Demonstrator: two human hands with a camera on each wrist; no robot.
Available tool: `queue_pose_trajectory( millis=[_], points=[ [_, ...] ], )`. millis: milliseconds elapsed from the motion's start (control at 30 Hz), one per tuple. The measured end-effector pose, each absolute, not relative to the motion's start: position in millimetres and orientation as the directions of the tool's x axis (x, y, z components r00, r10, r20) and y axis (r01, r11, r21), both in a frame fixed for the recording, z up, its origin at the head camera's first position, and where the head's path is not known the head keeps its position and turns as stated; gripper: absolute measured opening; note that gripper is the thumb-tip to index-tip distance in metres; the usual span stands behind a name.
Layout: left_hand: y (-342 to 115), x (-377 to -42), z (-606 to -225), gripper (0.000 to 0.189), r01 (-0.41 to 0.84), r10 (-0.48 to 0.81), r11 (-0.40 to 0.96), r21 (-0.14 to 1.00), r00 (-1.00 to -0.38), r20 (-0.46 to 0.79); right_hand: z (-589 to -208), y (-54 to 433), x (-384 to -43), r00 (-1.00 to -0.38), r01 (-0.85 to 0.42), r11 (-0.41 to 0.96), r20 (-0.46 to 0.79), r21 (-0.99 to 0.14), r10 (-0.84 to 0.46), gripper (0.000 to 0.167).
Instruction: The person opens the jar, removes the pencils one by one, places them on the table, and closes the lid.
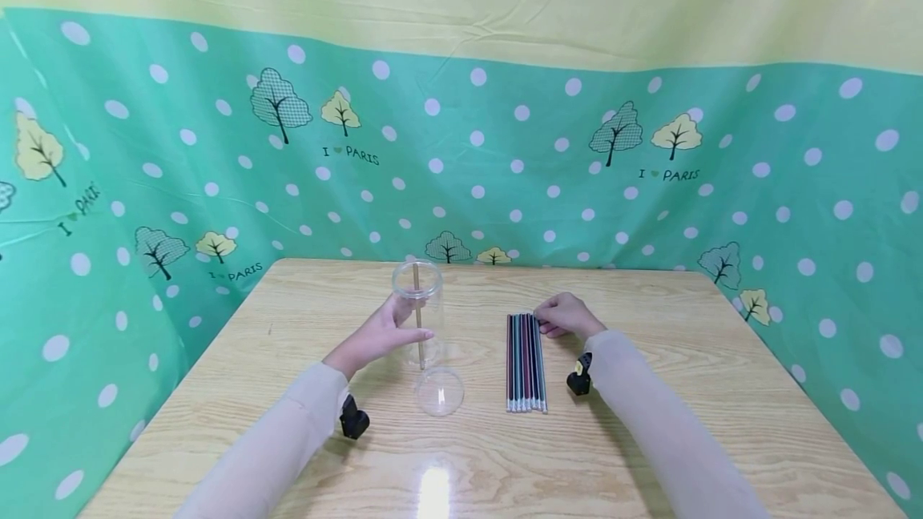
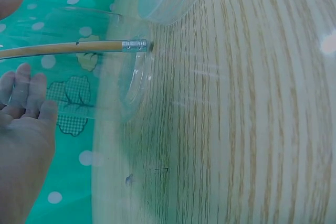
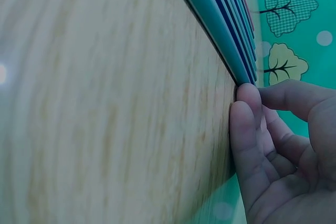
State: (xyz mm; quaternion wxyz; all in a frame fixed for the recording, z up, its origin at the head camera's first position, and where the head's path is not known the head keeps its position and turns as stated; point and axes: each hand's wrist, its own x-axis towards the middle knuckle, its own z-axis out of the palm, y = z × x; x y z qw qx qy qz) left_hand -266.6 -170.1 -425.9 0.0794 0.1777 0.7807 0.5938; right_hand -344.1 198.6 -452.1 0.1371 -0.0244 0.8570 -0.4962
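My left hand (image 1: 397,323) grips a tall clear plastic jar (image 1: 433,315) that stands upright with its mouth uncovered. Inside the jar leans one wooden-coloured pencil (image 1: 417,319), its metal eraser end at the bottom in the left wrist view. Beside the jar's base lies a round clear lid (image 1: 440,392). To the right, a row of dark striped pencils (image 1: 524,363) lies side by side, eraser ends toward me. At the far end of the row my right hand (image 1: 567,315) pinches the tip of the outermost green pencil (image 3: 210,19) between thumb and fingers.
Everything stands on a light wooden table (image 1: 634,455). Behind it and along the sides hangs a green and yellow patterned cloth (image 1: 490,126). A black wrist camera (image 1: 353,417) sits on the left forearm, another black camera (image 1: 579,376) on the right.
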Motion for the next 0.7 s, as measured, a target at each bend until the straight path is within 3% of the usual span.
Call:
queue_pose_trajectory(
  millis=[367,700],
  points=[
    [-170.8,-266.6,-426.0,0.09,0.184,0.367,0.234,0.955,-0.926,0.088,-446.8,197.3,-341.9,-0.962,0.107,0.498,-0.216,-0.861,-0.166,0.03],
    [-171.1,-269.2,-428.7,0.091,0.195,0.367,0.243,0.95,-0.925,0.096,-426.3,196.8,-335.2,-0.963,-0.005,0.562,-0.147,-0.827,-0.226,0.029]
  ],
)
